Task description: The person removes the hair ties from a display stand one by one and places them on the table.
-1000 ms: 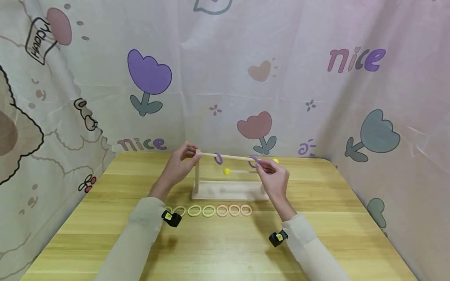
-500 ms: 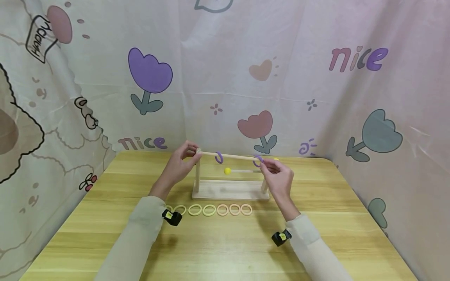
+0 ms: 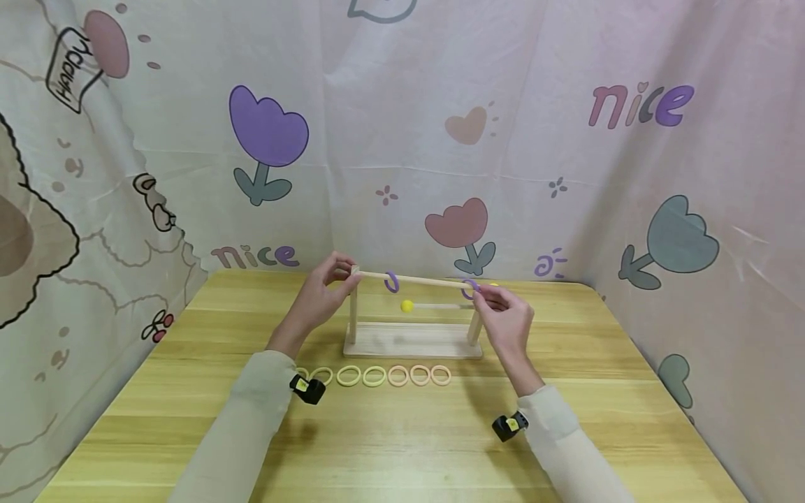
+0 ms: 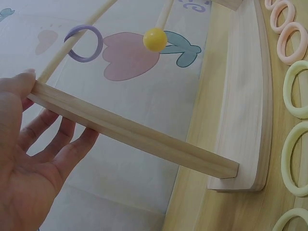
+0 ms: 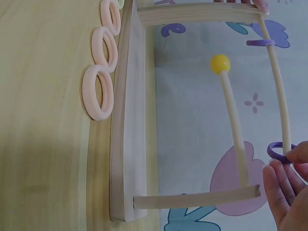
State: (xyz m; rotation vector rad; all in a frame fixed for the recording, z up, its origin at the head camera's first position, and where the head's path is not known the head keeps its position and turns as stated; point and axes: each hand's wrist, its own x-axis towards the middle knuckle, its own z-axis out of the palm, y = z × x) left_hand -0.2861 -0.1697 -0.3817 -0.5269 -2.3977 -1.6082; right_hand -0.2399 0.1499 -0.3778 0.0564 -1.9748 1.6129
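My left hand [image 4: 43,139] grips the top of the left post [image 4: 134,127] of a wooden stand, thumb near the joint with a thin wooden rod [image 3: 424,281]. The rod slants slightly down to the right, its right end apart from the right post [image 5: 197,198]. One purple ring [image 3: 392,282] hangs on the rod near the left post. Around the rod's right end is a second purple ring [image 5: 276,151], pinched between the thumb and fingers of my right hand [image 3: 505,318]. A lower stick with a yellow ball [image 3: 407,306] runs to the right post.
The stand's flat base [image 3: 411,341] rests on the wooden table [image 3: 402,447]. Before it lies a row of rings, yellow-green ones [image 3: 374,377] at left and peach ones [image 3: 420,376] at right. A printed cloth [image 3: 377,126] hangs behind. Black cameras are strapped to both wrists.
My right hand has moved right along the rod, and the purple ring in its fingers has slid with it toward the rod's right end. The left hand has stayed on the post.
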